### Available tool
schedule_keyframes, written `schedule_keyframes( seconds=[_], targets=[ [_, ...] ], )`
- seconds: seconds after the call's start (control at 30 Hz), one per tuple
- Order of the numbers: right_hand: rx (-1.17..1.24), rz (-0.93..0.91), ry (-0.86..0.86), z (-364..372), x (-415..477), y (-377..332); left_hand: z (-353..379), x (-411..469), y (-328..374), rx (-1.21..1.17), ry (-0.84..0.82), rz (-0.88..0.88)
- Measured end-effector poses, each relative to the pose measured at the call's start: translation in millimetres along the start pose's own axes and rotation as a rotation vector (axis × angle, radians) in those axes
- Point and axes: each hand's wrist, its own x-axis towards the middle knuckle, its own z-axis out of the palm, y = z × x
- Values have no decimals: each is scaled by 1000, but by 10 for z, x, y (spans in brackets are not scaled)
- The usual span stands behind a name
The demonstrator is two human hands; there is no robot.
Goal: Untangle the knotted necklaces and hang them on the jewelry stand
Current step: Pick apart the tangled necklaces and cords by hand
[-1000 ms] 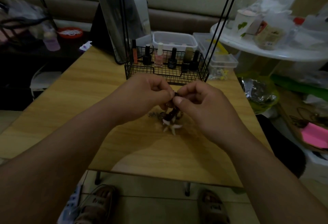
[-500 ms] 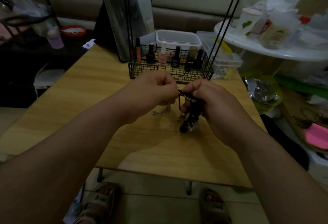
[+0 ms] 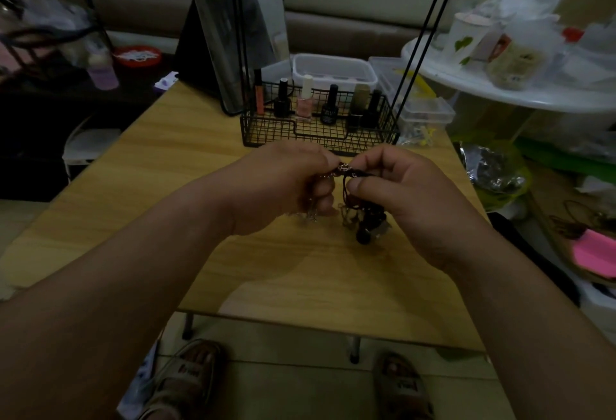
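We pinch the knotted necklaces (image 3: 365, 224) with our left hand (image 3: 286, 183) and right hand (image 3: 411, 194) just above the desk (image 3: 160, 166), likely stretching the tangle between them to loosen it while loose ends dangle.

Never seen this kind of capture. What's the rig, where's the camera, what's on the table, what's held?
No robot here: a person works bare-handed. The one picture comes from a wide-angle camera on their head, looking forward and down, so both forearms enter from the bottom. The left hand and right hand each pinch the tangled necklaces over a wooden table; a dark beaded clump hangs below the right hand. Behind the hands sits a black wire basket holding nail polish bottles. From it rise the thin black rods of what is apparently the jewelry stand. Under the table show sandalled feet.
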Motion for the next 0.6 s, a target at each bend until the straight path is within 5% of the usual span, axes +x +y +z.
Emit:
schedule_keyframes(
  seconds=[0.17, 0.6],
  targets=[
    [-1, -26, 23, -38, -22, -12, -46, 29, -22, 14, -9, 11],
    [25, -38, 66, -31, -3, 22, -14, -6, -64, 509, 182, 267]
  ],
)
